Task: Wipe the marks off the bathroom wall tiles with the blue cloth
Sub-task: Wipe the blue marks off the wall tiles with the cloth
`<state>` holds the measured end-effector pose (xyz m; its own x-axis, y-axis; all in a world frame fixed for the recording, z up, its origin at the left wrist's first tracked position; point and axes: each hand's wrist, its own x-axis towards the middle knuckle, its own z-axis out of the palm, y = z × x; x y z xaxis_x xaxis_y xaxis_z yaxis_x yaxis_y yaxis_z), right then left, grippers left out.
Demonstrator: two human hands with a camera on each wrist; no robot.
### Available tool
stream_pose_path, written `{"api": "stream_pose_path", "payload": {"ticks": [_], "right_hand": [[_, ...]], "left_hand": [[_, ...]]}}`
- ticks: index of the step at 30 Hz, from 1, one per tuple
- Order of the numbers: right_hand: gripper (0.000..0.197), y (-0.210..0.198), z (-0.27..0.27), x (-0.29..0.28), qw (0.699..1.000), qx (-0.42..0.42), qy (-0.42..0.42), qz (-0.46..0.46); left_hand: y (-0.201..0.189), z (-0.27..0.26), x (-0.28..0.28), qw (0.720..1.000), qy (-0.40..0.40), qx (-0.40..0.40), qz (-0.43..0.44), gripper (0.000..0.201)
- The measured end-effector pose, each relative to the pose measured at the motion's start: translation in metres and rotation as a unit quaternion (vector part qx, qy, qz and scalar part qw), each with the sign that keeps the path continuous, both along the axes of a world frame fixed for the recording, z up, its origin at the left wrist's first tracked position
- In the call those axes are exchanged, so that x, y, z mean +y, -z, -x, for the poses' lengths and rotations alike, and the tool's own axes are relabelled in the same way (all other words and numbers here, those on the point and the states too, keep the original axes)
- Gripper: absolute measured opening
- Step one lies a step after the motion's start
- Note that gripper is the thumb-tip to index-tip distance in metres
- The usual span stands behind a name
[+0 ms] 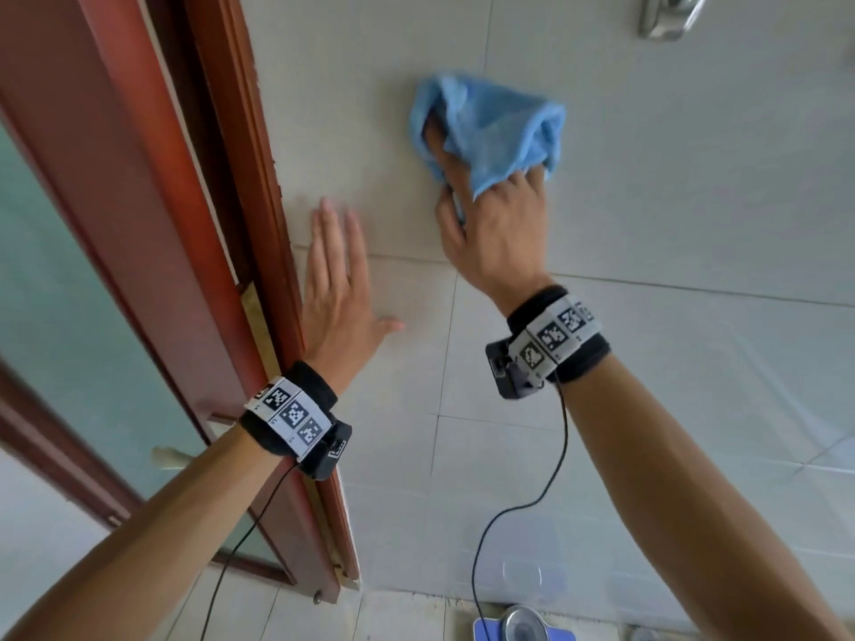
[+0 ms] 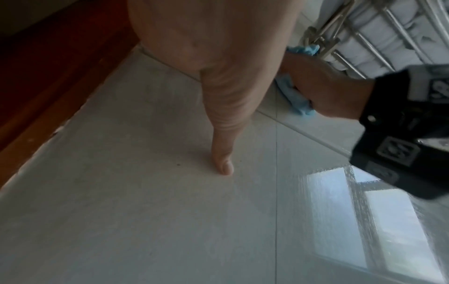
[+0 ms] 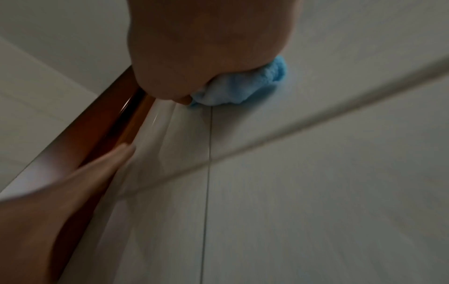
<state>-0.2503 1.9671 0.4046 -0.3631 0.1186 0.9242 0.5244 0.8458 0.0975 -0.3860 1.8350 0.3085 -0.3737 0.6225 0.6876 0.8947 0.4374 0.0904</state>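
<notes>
A bunched blue cloth (image 1: pixel 495 127) is pressed against the pale grey wall tiles (image 1: pixel 671 178), with my right hand (image 1: pixel 486 210) gripping it from below. The cloth (image 3: pixel 240 90) bulges out past my right palm in the right wrist view, and a strip of cloth (image 2: pixel 295 96) shows in the left wrist view. My left hand (image 1: pixel 337 279) lies flat on the tiles beside the door frame, fingers straight and pointing up; its thumb (image 2: pixel 222 153) touches the tile. A tiny dark speck (image 2: pixel 177 164) sits on the tile near the thumb.
A red-brown wooden door frame (image 1: pixel 240 224) runs along the left of the tiles, with a frosted glass door (image 1: pixel 69 293) behind it. A metal fitting (image 1: pixel 666 16) hangs at the upper right. A metal rack (image 2: pixel 364 38) holds white items. A blue scale (image 1: pixel 523 626) lies on the floor.
</notes>
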Motion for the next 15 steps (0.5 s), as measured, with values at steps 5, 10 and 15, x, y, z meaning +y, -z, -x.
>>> {"api": "stream_pose_path", "payload": {"ticks": [5, 10, 15], "right_hand": [[0.036, 0.092, 0.006, -0.01, 0.981, -0.177, -0.066, -0.037], [0.041, 0.078, 0.013, -0.02, 0.991, -0.13, -0.025, 0.002], [0.04, -0.002, 0.035, -0.026, 1.0, 0.001, -0.016, -0.006]], "left_hand": [[0.009, 0.018, 0.002, 0.999, 0.009, -0.031, -0.04, 0.162], [0.009, 0.026, -0.003, 0.999, 0.024, -0.02, -0.027, 0.16], [0.008, 0.024, -0.004, 0.998, 0.021, -0.05, -0.026, 0.164]]}}
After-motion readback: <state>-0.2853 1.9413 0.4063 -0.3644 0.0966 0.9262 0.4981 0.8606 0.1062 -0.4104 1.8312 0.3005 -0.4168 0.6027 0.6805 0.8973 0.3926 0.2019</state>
